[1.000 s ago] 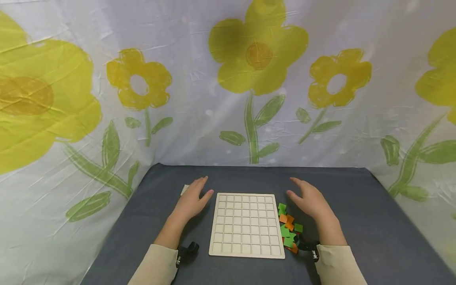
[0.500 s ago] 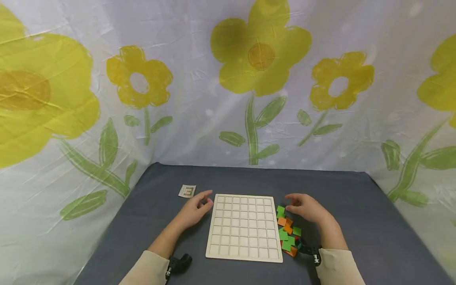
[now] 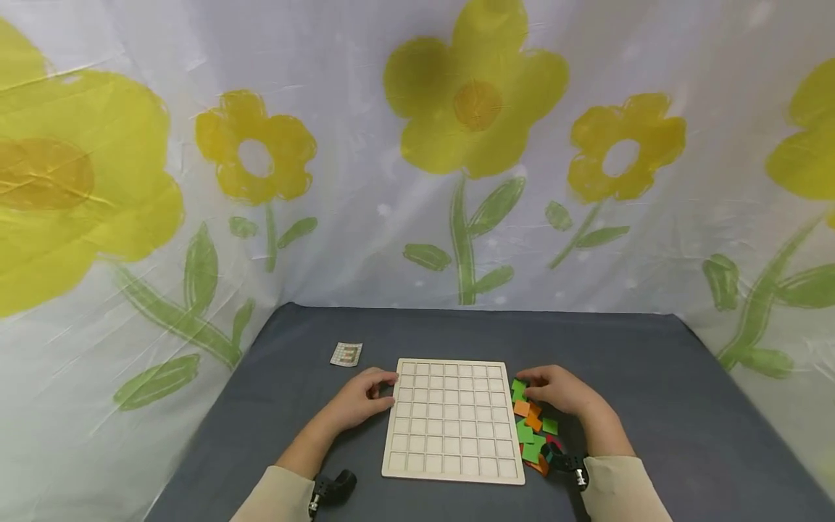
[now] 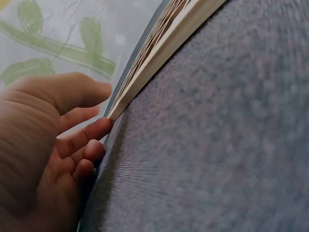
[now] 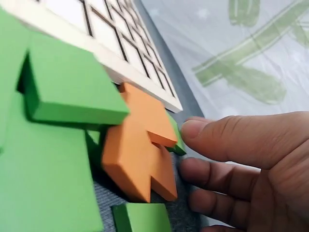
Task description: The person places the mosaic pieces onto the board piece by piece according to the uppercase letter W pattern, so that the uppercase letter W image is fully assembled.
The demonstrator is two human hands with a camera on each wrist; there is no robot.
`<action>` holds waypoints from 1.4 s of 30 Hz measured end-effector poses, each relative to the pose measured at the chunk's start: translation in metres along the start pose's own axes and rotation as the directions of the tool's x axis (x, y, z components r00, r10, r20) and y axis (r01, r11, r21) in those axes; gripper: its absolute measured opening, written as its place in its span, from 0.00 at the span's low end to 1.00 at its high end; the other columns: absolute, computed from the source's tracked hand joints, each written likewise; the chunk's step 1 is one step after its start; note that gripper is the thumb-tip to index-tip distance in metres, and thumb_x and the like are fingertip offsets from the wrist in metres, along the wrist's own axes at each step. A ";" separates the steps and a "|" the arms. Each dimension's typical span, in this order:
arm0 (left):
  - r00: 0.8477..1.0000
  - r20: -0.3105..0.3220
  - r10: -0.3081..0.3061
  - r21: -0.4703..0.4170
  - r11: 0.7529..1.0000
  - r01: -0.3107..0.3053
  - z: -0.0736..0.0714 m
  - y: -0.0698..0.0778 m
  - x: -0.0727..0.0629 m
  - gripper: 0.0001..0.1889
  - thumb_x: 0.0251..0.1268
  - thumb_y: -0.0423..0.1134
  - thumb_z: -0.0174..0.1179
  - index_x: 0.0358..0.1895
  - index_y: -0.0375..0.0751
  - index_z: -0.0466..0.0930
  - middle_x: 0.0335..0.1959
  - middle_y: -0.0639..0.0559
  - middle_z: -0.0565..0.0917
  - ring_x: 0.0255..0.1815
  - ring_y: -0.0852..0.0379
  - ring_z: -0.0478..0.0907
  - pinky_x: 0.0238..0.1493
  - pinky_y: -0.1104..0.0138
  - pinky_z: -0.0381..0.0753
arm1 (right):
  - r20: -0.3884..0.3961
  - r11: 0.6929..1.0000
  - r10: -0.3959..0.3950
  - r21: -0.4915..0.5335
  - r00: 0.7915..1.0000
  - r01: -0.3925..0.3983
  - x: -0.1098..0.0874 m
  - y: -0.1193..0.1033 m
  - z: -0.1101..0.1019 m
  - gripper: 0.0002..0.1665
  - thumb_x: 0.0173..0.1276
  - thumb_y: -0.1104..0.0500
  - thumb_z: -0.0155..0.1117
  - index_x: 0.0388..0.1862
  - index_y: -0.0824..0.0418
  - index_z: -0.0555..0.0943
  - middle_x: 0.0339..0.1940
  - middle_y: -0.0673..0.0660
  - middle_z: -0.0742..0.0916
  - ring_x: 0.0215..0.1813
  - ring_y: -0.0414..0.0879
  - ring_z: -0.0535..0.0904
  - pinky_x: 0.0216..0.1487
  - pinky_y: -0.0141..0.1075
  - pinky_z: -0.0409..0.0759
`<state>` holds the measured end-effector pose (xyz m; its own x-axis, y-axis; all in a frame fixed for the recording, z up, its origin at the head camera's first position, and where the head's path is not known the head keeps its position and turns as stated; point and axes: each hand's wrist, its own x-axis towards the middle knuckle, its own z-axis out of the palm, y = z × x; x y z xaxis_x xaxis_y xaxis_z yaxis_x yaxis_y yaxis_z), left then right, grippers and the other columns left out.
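A pale wooden grid board lies flat on the dark cloth, its square cells bare. At its left edge is my left hand, loosely bent; in the left wrist view a fingertip touches the board's side while the thumb stays apart from it. Along the right edge runs a pile of small square tiles, green and orange. My right hand is at the pile's far end beside a green tile. The right wrist view shows a gap between thumb and fingers, with no tile plainly gripped.
A small printed card with a grid pattern lies beyond the left hand. Dark grey cloth covers the table. A white curtain with yellow flowers hangs behind and at the sides. Black wrist cameras sit low, the right one over the tiles.
Both hands have come down and nearer to me, the left to the board's edge, the right to the tiles' far end. Their fingers have bent more. The card has come into full view.
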<state>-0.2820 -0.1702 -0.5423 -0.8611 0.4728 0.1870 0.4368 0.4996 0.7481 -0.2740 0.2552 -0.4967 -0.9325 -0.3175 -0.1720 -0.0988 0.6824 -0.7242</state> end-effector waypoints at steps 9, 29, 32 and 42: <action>0.993 0.100 0.057 0.060 0.996 -0.063 -0.002 -0.005 -0.004 0.25 0.73 0.39 0.66 0.69 0.33 0.77 0.61 0.47 0.74 0.39 0.59 0.69 0.41 0.64 0.73 | -0.020 0.999 0.037 -0.029 0.999 -0.038 0.002 0.001 0.004 0.22 0.76 0.61 0.64 0.66 0.64 0.82 0.28 0.53 0.80 0.31 0.48 0.74 0.35 0.41 0.72; 0.988 0.145 0.056 0.046 0.997 -0.063 -0.005 -0.007 -0.013 0.32 0.69 0.45 0.70 0.71 0.33 0.74 0.66 0.49 0.73 0.59 0.51 0.72 0.56 0.58 0.76 | -0.207 0.977 0.010 -0.206 0.978 -0.053 0.006 0.006 0.003 0.16 0.67 0.60 0.74 0.51 0.66 0.85 0.34 0.55 0.83 0.33 0.48 0.76 0.37 0.45 0.78; 0.984 0.175 0.046 0.053 0.997 -0.056 -0.007 -0.007 -0.014 0.35 0.67 0.48 0.71 0.72 0.34 0.73 0.67 0.50 0.72 0.65 0.49 0.70 0.61 0.54 0.73 | -0.213 0.975 0.025 -0.212 0.977 -0.071 0.005 0.006 0.002 0.17 0.67 0.60 0.73 0.51 0.69 0.85 0.37 0.57 0.85 0.35 0.49 0.78 0.40 0.47 0.80; 0.971 0.238 0.015 0.021 1.000 -0.021 -0.011 -0.003 -0.012 0.42 0.62 0.52 0.74 0.75 0.35 0.70 0.71 0.48 0.68 0.73 0.45 0.64 0.67 0.45 0.66 | -0.227 0.965 0.048 -0.240 0.973 -0.104 0.003 0.008 -0.005 0.16 0.68 0.61 0.73 0.50 0.70 0.86 0.38 0.58 0.86 0.37 0.50 0.80 0.42 0.49 0.81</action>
<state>-0.2753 -0.1853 -0.5396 -0.7677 0.6395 0.0413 0.4600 0.5051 0.7303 -0.2796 0.2633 -0.5001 -0.9907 -0.1265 -0.0506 -0.0819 0.8497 -0.5209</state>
